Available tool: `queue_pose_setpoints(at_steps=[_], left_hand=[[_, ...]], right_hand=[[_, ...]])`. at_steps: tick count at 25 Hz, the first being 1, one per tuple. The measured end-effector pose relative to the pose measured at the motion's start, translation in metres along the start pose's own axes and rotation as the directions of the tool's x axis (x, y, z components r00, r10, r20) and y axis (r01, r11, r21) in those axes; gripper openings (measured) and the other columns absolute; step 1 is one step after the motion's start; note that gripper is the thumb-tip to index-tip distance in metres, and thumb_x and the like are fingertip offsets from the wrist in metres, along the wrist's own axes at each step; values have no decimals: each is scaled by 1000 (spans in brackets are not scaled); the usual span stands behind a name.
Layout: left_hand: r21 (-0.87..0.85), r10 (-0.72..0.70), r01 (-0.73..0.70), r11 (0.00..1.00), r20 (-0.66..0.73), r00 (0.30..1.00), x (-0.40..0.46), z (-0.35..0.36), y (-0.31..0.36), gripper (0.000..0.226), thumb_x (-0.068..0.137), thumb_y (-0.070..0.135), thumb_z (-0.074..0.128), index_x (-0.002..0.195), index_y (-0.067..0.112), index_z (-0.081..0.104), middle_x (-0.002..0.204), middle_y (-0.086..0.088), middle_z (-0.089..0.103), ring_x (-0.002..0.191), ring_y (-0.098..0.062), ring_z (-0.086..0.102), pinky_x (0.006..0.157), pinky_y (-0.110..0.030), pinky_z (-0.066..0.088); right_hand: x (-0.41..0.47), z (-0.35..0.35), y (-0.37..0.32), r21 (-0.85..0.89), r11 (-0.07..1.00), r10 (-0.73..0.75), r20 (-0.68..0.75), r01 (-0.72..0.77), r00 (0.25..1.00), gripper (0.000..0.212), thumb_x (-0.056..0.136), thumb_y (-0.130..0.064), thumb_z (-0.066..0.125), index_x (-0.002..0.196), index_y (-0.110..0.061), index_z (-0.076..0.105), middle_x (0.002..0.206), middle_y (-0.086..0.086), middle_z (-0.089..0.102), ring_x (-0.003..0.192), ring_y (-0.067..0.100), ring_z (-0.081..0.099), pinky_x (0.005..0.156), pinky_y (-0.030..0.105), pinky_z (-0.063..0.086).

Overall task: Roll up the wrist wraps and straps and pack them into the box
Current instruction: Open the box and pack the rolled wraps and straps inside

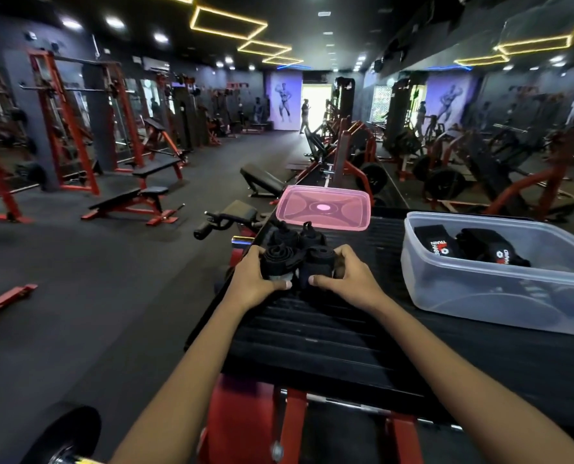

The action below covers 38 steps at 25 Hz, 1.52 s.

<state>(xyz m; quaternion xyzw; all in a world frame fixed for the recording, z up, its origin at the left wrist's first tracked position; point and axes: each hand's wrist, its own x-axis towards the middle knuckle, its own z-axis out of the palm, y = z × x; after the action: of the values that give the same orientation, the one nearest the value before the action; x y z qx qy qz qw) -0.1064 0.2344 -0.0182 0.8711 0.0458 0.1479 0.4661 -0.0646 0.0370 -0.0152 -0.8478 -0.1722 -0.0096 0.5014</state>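
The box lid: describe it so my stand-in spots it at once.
Find the black ribbed platform with the clear plastic box at its right. The lid lies flat at the far edge, beyond the black rolled wraps. It alone is translucent pink.

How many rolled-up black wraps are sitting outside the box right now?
4, as far as I can tell: one under the left hand at, one under the right hand at, two behind at and. Hands may hide more.
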Motion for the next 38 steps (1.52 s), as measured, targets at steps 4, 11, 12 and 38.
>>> queue_pose_setpoints(at_steps=[4,11,12,38], left_hand=[[-450,-121,146,881,83,989,-2,-4,5,61,55,27,85,106,20,53,112,-2,66,101,-18,65,88,-35,53],[-784,-46,311,538,341,939,-5,8,26,45,62,17,68,102,9,49,96,-11,57,82,-19,60,69,-35,52],[-800,-21,314,511,354,935,-5,11,30,50,59,18,69,104,7,51,97,-14,57,81,-20,62,67,-35,55],[-236,193,-55,970,612,767,51,169,221,27,84,10,69,99,24,53,90,-6,60,71,-17,54,61,-28,44]], right_hand=[[0,-5,-9,559,801,155,154,-215,976,5,82,-18,56,86,-17,54,89,8,59,81,20,57,73,38,51],[-7,-11,-15,714,614,80,368,-337,926,46,86,-47,50,113,-13,65,96,8,67,79,21,64,64,33,51],[-9,-12,-19,695,644,81,354,-320,932,39,85,-47,55,104,-15,70,92,8,67,75,20,64,59,30,50],[-49,-284,23,210,936,283,33,-284,959,21,87,-12,66,104,-13,55,92,5,67,76,16,65,57,28,54]])
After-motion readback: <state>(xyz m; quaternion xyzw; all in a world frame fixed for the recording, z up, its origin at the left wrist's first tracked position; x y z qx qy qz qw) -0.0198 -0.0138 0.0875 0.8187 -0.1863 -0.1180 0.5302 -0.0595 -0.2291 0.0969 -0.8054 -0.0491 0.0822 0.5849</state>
